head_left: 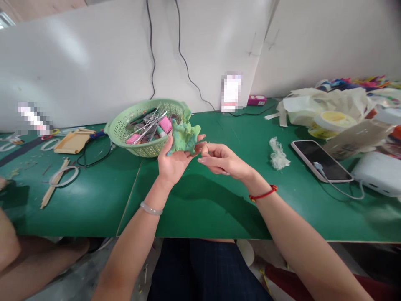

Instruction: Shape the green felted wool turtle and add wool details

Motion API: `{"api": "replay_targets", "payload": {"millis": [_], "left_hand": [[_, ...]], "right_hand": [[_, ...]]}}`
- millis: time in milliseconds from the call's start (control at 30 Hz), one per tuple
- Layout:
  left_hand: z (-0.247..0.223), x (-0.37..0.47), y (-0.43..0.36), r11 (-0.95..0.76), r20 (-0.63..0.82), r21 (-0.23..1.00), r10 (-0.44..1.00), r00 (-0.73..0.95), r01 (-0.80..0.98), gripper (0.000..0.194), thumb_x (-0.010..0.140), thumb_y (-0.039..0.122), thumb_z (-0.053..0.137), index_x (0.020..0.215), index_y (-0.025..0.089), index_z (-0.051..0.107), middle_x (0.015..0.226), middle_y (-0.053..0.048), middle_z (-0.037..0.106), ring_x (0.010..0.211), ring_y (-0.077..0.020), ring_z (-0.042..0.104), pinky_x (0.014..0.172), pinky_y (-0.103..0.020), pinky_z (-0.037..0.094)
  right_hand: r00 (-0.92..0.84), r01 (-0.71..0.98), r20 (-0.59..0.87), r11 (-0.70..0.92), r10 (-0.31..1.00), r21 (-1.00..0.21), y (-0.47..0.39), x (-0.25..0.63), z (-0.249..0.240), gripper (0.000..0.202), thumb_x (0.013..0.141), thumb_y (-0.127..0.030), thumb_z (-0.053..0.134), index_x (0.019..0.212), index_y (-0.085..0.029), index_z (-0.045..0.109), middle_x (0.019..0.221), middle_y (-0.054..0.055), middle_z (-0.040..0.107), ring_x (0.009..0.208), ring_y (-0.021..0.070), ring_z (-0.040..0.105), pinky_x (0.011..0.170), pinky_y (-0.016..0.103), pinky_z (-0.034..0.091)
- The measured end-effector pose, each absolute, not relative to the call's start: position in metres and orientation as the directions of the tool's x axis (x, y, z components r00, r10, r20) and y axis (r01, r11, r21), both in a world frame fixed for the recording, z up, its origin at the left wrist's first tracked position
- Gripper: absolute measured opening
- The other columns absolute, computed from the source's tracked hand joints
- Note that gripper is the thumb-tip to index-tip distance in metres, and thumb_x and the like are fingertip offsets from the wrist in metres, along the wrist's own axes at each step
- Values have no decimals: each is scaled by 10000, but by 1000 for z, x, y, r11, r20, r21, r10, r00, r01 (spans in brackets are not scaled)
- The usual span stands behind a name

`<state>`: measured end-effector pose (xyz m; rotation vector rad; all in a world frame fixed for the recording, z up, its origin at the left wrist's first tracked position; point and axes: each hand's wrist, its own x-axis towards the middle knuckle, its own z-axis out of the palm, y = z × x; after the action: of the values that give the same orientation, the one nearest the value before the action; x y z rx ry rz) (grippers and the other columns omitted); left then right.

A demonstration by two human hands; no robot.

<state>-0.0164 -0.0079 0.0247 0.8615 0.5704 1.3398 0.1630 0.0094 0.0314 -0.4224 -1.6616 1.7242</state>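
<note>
A lumpy piece of green modelling clay (185,136) with blue streaks and several knobbly points rests in my left hand (175,164). The palm faces up, with the thumb along the clay's left side and the fingers beneath it. Just right of the clay, my right hand (224,159) has its fingers curled, thumb and forefinger close together near the left fingertips. Whether anything small is between them cannot be made out. Both hands are above the green table (200,200).
Behind my left hand stands a green basket (145,151) of metal tools and pink pieces. Rightward lie crumpled plastic (278,154), a phone (322,161) with a cable, a white box (380,173) and tubs. A wooden tray (75,141) and another person's arm are at left.
</note>
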Motion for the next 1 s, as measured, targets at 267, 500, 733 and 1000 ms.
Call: {"api": "replay_targets", "payload": {"millis": [267,500,733,1000], "left_hand": [[22,-16,-8,-17,151,833,968,199,-553,581,921,692,554,1187,213,744,1257,-101,788,1460,-361,570,1236,-543,444],[21,-15,-8,-87,195,872,964,179,-482,615,901,752,556,1188,239,739,1313,-98,764,1480,-383,541,1180,-578,481],[20,-14,-8,-92,187,865,971,147,-493,597,929,700,551,1316,266,690,1401,-78,726,1491,-373,531,1142,-560,514],[22,-13,-9,-95,199,865,966,164,-492,595,934,706,542,1328,280,673,1434,-73,701,1509,-367,509,1140,-549,511]], "right_hand": [[-618,-16,106,123,779,-992,13,156,24,460,824,-572,835,769,-179,603,455,-84,548,331,46,445,325,172,315],[-547,-56,176,174,819,-983,13,151,21,483,761,-583,880,858,-162,664,626,-55,638,380,42,485,342,186,397],[-518,-97,248,232,819,-968,12,152,21,532,824,-656,796,695,-154,673,612,-24,635,366,35,476,366,194,378],[-522,-146,294,256,801,-956,13,150,20,561,872,-644,761,609,-164,640,532,-46,573,357,28,422,369,205,302]]}}
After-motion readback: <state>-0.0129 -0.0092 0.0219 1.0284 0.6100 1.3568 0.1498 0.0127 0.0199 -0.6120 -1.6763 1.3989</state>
